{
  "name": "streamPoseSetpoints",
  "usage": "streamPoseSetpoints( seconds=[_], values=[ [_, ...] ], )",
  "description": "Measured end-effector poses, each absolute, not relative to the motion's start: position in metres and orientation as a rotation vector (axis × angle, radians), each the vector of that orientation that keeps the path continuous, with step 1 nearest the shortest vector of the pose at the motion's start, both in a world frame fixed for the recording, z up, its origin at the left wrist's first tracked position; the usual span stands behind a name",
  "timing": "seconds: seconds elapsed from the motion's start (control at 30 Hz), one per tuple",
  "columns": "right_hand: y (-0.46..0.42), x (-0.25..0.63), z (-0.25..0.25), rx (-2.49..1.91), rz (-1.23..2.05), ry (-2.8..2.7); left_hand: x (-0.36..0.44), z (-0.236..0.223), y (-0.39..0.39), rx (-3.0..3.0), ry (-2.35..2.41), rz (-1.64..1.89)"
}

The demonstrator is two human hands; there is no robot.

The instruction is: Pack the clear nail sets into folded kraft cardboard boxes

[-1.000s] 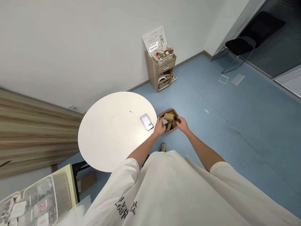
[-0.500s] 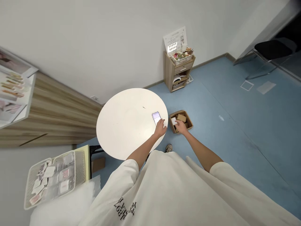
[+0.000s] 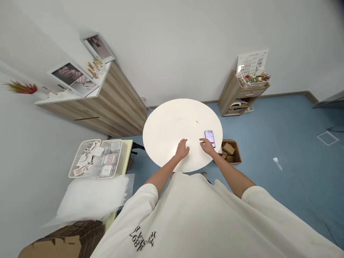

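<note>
Over the front part of the round white table my left hand hovers or rests, fingers apart and curved, with nothing seen in it. To its right, my right hand has its fingers stretched out to the left, also with nothing visible in them. A phone with a lit screen lies just beside and partly behind the right hand. A gap of bare tabletop separates the two hands. Whether the fingertips touch the table I cannot tell.
An open cardboard box with small brown boxes stands right of the table. At left, white baskets hold cards and clear-packed items, beside white sheets and stacked flat cardboard. A wooden cabinet and small shelf unit flank the table.
My right hand has come out of the cardboard box to over the table. My left hand has moved away from the phone. The view has turned left.
</note>
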State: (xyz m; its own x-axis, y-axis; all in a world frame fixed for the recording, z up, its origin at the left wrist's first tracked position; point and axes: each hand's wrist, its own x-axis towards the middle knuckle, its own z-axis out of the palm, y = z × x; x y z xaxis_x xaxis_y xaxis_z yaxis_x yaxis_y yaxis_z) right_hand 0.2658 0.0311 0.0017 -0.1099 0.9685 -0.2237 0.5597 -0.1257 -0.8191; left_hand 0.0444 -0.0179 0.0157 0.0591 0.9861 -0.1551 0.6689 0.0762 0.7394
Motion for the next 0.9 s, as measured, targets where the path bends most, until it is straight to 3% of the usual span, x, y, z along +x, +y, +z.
streamPoseSetpoints(
  seconds=[0.4,0.9],
  values=[
    [-0.004,0.115,0.006,-1.639,1.269,-1.860,-0.096,0.011,-0.063,1.505,1.763,0.688],
    [-0.008,0.046,0.012,-1.262,1.378,-2.332,-0.120,0.018,-0.155,1.120,2.097,0.912]
  ],
)
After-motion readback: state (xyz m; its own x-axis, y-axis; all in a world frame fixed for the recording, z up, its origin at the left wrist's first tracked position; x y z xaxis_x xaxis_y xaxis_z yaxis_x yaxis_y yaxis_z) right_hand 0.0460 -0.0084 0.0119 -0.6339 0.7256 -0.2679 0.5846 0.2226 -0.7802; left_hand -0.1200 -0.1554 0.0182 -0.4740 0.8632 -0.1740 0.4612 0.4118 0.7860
